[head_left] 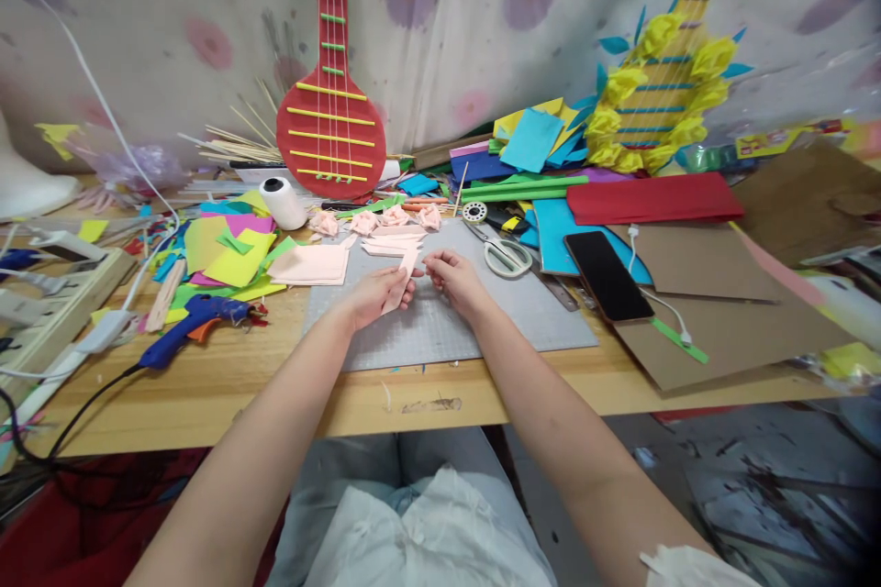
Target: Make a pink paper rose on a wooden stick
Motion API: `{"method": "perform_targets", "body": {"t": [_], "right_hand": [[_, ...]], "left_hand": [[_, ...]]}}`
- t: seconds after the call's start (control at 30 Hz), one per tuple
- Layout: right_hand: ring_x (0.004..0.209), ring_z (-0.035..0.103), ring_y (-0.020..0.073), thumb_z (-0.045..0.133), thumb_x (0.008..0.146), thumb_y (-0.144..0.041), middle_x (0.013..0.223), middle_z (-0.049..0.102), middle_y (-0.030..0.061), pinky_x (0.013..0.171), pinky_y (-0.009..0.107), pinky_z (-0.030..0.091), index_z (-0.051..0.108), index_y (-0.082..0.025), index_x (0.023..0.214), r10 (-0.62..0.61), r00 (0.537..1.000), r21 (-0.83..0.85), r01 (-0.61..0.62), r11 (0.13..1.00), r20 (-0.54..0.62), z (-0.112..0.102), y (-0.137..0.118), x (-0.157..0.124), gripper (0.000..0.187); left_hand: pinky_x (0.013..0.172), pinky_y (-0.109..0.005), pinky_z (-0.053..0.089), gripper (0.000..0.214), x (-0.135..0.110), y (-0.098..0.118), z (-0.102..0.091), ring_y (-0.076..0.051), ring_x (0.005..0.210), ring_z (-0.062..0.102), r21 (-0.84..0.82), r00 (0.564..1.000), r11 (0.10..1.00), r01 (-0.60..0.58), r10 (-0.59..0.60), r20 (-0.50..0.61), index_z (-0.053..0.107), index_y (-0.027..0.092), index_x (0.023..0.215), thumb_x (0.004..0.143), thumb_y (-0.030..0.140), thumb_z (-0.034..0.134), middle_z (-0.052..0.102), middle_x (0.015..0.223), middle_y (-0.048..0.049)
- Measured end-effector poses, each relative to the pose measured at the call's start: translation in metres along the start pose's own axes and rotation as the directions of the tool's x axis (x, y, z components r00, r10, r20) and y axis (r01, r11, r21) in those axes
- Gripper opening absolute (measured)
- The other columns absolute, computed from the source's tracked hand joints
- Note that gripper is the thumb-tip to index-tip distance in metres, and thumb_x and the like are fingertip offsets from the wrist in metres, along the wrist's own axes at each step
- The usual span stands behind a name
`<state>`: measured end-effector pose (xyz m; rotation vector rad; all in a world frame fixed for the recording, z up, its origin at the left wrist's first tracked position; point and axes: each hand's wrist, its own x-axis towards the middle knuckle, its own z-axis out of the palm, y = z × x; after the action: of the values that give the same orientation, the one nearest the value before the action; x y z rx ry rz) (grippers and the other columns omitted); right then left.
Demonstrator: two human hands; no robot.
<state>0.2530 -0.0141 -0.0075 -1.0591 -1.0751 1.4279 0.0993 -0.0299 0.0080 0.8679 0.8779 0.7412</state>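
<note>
My left hand (pixel 375 295) is closed on a pale pink paper strip (pixel 402 280), held at a slant above the grey cutting mat (pixel 427 341). Close by on the right, my right hand (pixel 455 279) has its fingertips pinched together near the strip's edge; whatever is between them is too small to make out. Just beyond the hands lie more pale pink strips (pixel 392 241) in a loose pile. Several pink paper flowers (pixel 363 222) sit in a row behind them. Larger pink sheets (pixel 309 265) are stacked at the mat's left edge.
Scissors (pixel 507 257) rest right of my hands, beside a phone (pixel 607 275) and brown cardboard (pixel 716 330). A blue glue gun (pixel 196 323) and a power strip (pixel 51 303) are at left. A red paper-covered guitar (pixel 331 133) and a yellow flowered one (pixel 653 105) stand behind.
</note>
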Motion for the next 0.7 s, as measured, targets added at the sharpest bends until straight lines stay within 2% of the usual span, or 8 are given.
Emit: {"method": "perform_targets", "body": {"t": [0.37, 0.7], "right_hand": [[0.042, 0.034, 0.0040, 0.059, 0.060, -0.036, 0.051, 0.046, -0.0070, 0.042, 0.020, 0.023, 0.051, -0.017, 0.064, -0.033, 0.997, -0.129, 0.041, 0.991, 0.064, 0.0026, 0.0012, -0.0018, 0.021], [0.041, 0.032, 0.0040, 0.059, 0.061, -0.036, 0.050, 0.047, -0.0068, 0.042, 0.020, 0.022, 0.051, -0.017, 0.065, -0.031, 0.998, -0.145, 0.040, 0.989, 0.063, 0.0034, 0.0009, -0.0025, 0.021]], "left_hand": [[0.049, -0.022, 0.038, 0.026, 0.0020, -0.0040, -0.0033, -0.008, 0.053, 0.048, 0.045, 1.000, 0.999, -0.009, 0.009, -0.001, 0.058, 0.011, 0.092, 0.078, 0.031, 0.050, 0.049, 0.067, -0.0013], [0.049, -0.021, 0.036, 0.026, -0.0026, -0.0022, 0.0038, -0.007, 0.052, 0.046, 0.081, 1.000, 0.997, 0.012, -0.014, 0.022, 0.057, 0.011, 0.091, 0.075, 0.031, 0.054, 0.048, 0.065, -0.0001]]}}
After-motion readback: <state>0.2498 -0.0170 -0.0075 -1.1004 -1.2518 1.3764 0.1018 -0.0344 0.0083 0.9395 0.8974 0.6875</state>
